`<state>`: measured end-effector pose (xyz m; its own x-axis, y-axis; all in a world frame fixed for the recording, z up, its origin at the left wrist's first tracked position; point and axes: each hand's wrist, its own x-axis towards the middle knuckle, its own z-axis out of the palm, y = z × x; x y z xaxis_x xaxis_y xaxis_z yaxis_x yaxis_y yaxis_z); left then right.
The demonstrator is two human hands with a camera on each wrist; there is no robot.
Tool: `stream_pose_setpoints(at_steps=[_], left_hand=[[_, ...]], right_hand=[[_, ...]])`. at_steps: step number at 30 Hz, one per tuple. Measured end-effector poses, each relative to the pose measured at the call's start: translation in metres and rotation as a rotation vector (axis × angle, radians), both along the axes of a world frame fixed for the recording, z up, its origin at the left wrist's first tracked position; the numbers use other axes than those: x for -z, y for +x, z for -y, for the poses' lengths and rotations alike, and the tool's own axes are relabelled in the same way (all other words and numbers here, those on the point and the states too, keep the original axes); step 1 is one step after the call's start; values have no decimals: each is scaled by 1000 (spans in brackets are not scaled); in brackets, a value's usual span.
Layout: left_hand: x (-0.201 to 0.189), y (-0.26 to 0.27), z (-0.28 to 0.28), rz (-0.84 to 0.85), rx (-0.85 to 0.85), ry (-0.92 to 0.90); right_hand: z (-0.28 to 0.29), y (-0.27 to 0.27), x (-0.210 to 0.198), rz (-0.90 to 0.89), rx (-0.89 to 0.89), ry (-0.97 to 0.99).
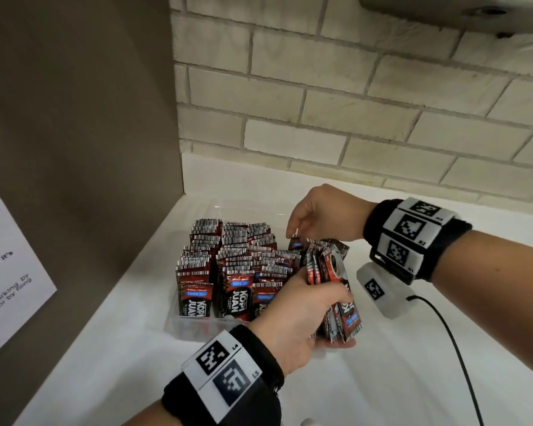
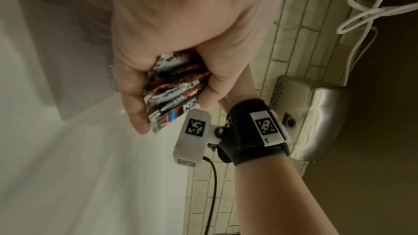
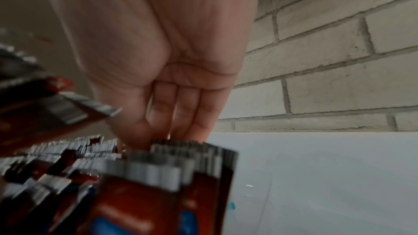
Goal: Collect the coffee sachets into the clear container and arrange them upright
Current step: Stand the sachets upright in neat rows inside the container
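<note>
Nearest, the left hand (image 1: 299, 315) holds a bundle of coffee sachets (image 1: 336, 290) in a closed grip, just right of the clear container (image 1: 197, 325) on the white table (image 1: 382, 379). Rows of sachets (image 1: 228, 265) stand upright inside. The right hand (image 1: 323, 213) reaches down, its fingers (image 3: 181, 113) touching the far-right sachet tops; its grip I cannot tell.

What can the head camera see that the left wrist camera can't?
Only the head view shows the clear container with rows of sachets standing upright in it, the right hand reaching down at its far right corner, and a printed sheet on the brown panel. Only the left wrist view shows the steel dryer on the wall and a looped white cable. Both show the left hand gripping a bundle of sachets, and the brick wall.
</note>
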<state>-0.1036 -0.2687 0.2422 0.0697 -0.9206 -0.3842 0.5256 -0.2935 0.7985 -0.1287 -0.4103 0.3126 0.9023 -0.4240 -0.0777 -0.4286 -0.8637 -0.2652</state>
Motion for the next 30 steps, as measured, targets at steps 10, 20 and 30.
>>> stream_pose_setpoints(at_steps=[10, 20, 30], left_hand=[[-1, -1, 0, 2, -3, 11], [-3, -2, 2, 23, 3, 8], [-2, -3, 3, 26, -16, 23]], right_hand=[[3, -13, -6, -163, 25, -170], [6, -46, -30, 143, 230, 196], [-1, -60, -1, -171, 243, 285]])
